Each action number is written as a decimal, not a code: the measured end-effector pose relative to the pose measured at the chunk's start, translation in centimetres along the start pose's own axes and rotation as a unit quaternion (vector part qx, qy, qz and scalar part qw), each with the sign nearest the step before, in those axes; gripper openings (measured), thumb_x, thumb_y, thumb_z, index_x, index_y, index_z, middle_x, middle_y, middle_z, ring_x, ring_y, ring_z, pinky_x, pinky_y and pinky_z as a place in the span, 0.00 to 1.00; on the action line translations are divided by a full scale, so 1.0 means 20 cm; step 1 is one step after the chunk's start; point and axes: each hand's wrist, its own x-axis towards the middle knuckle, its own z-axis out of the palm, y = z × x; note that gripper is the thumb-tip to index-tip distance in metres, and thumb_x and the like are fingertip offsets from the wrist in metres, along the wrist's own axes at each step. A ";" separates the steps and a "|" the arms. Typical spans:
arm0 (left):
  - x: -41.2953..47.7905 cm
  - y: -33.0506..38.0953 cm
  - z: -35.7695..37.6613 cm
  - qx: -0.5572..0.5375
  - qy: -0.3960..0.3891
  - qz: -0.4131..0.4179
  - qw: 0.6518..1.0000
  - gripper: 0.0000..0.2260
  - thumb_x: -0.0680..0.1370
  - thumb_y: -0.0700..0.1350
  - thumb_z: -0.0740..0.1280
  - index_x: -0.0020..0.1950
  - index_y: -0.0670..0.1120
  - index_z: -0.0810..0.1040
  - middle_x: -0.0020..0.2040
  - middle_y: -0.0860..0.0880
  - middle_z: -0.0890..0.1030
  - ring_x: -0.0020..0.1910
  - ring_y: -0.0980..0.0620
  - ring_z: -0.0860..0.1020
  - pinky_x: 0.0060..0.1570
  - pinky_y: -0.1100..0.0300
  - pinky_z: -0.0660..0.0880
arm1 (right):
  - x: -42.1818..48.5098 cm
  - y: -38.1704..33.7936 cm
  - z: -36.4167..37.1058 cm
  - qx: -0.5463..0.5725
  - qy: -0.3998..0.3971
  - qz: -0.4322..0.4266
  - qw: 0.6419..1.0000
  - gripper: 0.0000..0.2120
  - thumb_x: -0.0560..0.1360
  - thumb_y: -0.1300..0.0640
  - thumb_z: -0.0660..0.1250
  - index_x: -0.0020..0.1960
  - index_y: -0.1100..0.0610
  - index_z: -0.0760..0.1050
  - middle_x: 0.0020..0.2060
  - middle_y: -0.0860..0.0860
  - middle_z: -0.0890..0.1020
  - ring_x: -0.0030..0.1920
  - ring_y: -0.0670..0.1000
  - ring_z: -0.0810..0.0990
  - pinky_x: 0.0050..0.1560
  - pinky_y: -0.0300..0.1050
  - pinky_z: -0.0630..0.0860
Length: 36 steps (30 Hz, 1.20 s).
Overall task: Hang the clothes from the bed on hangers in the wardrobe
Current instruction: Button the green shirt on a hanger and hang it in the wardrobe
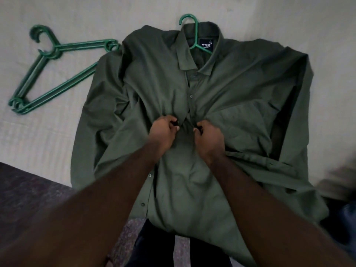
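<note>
Curled tight, left grip (163, 130) and right grip (209, 134) each pinch a front edge of the shirt (240, 89), seemingly to button it over the hanger (196, 29); it lies at the near edge of the bed (48, 147).

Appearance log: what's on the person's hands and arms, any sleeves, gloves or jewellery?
The left hand and right hand are bare: no gloves, no rings I can make out. The left forearm and right forearm are uncovered to the frame edge, with no sleeve, watch or bracelet.
</note>
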 end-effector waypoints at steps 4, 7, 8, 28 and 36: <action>0.05 0.01 0.02 -0.020 -0.010 -0.035 0.999 0.06 0.76 0.40 0.70 0.52 0.41 0.81 0.41 0.47 0.80 0.41 0.52 0.76 0.41 0.66 0.67 | 0.07 0.06 0.00 0.058 -0.026 0.020 0.998 0.11 0.79 0.58 0.63 0.57 0.60 0.79 0.54 0.57 0.83 0.55 0.57 0.80 0.54 0.46 0.72; 0.08 0.00 0.01 -0.019 -0.039 -0.047 0.998 0.03 0.76 0.42 0.70 0.46 0.43 0.81 0.38 0.48 0.78 0.39 0.52 0.75 0.38 0.64 0.67 | 0.11 0.09 -0.02 0.177 -0.061 0.060 0.981 0.09 0.78 0.61 0.64 0.56 0.61 0.80 0.48 0.55 0.83 0.48 0.52 0.80 0.52 0.44 0.75; 0.09 -0.01 0.01 -0.033 -0.046 -0.049 0.997 0.03 0.76 0.43 0.70 0.45 0.44 0.80 0.37 0.48 0.77 0.38 0.52 0.74 0.38 0.62 0.69 | 0.12 0.09 -0.02 0.214 -0.068 0.077 0.971 0.08 0.78 0.63 0.65 0.55 0.62 0.81 0.45 0.55 0.83 0.46 0.50 0.78 0.49 0.42 0.74; 0.10 -0.08 -0.02 -0.115 -0.105 -0.005 0.988 0.07 0.79 0.40 0.67 0.41 0.46 0.74 0.33 0.51 0.74 0.33 0.55 0.69 0.36 0.61 0.67 | 0.06 -0.16 0.04 0.405 -0.050 0.179 0.895 0.10 0.71 0.66 0.71 0.33 0.57 0.77 0.26 0.50 0.76 0.24 0.40 0.70 0.29 0.35 0.70; 0.09 -0.11 -0.04 -0.142 -0.151 0.005 0.978 0.11 0.79 0.39 0.66 0.38 0.51 0.74 0.37 0.47 0.75 0.39 0.50 0.70 0.42 0.58 0.67 | 0.07 -0.12 0.09 0.427 -0.108 0.175 0.881 0.08 0.73 0.66 0.71 0.37 0.58 0.78 0.27 0.49 0.78 0.28 0.43 0.74 0.34 0.38 0.73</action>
